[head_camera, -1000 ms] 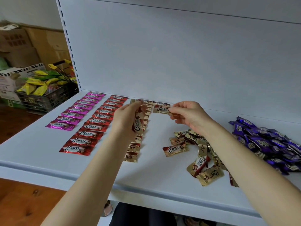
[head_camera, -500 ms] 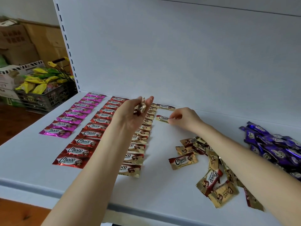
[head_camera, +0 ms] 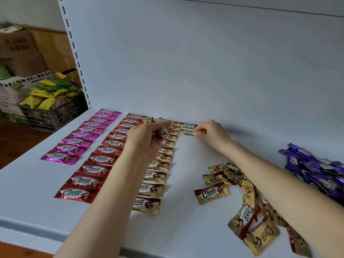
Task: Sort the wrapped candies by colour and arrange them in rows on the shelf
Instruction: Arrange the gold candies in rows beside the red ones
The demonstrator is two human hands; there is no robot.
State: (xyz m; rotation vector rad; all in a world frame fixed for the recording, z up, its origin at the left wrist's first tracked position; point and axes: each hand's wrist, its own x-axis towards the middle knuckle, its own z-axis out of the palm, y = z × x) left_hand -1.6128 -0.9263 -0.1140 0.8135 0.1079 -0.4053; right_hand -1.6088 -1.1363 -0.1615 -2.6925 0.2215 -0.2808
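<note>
On the white shelf (head_camera: 186, 220) lie a row of pink candies (head_camera: 81, 135), a row of red candies (head_camera: 100, 159) and a row of gold candies (head_camera: 156, 175), each running front to back. My left hand (head_camera: 147, 140) is raised over the gold row and grips a few gold candies (head_camera: 161, 131). My right hand (head_camera: 210, 133) pinches a gold candy (head_camera: 187, 132) lying flat near the back wall, just in front of another gold candy (head_camera: 188, 125) that starts a second gold row. A loose heap of gold candies (head_camera: 243, 200) lies under my right forearm.
A heap of purple candies (head_camera: 316, 168) sits at the right edge of the shelf. Left of the shelf upright, a dark crate (head_camera: 48, 112) holds yellow and green packets, with cardboard boxes (head_camera: 20, 53) behind it. The shelf's back wall (head_camera: 204, 62) rises close behind the rows.
My right hand has carried its gold candy back and set it flat just in front of the first one of the second gold row. My left hand stayed raised with its candies.
</note>
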